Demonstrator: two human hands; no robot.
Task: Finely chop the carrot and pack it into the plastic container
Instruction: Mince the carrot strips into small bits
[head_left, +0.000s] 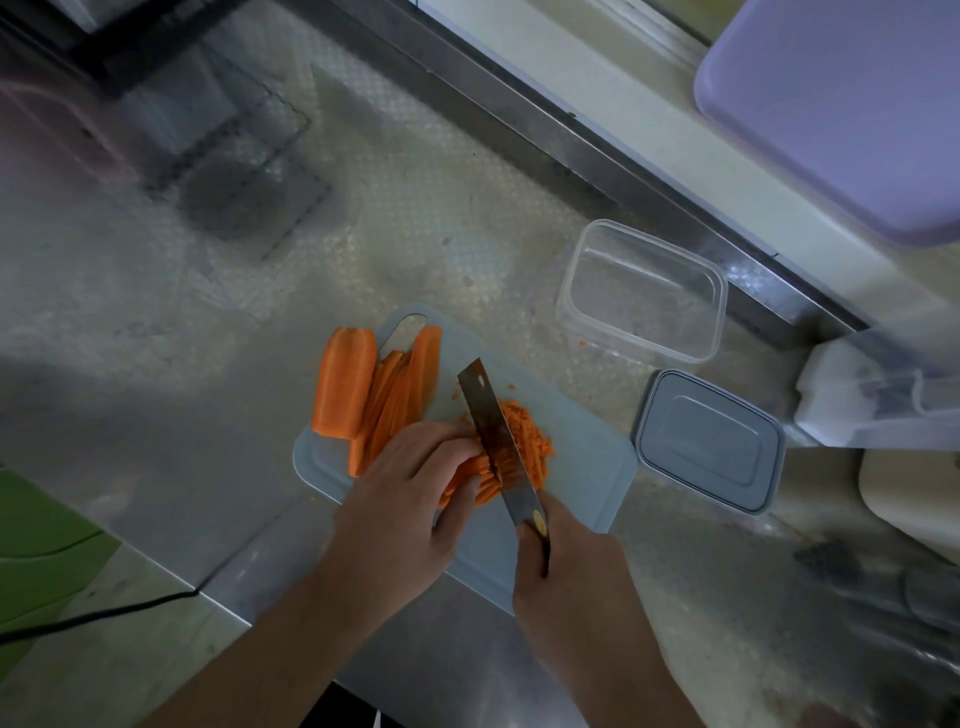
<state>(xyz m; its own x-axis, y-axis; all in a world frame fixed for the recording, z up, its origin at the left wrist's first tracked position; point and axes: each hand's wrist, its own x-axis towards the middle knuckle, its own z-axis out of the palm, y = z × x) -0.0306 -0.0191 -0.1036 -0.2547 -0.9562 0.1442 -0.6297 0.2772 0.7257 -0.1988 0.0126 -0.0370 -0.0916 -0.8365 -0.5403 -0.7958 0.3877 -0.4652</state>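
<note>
Head view is showing, at lower centre of the frame, the left hand (410, 499) pressing curled fingers (457, 452) onto carrot strips (480, 480) on the cutting board (587, 467), while the right hand (566, 571) is gripping the knife (493, 431) beside chopped carrot (530, 431), the plastic container (641, 291) sitting open at centre right on the tabletop (208, 322).

right hand (563, 558) gripping knife (496, 441), left hand (410, 499) pinning carrot strips (480, 480)

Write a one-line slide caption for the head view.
Left hand steadies carrot strips while right hand chops with knife; container empty.
</note>
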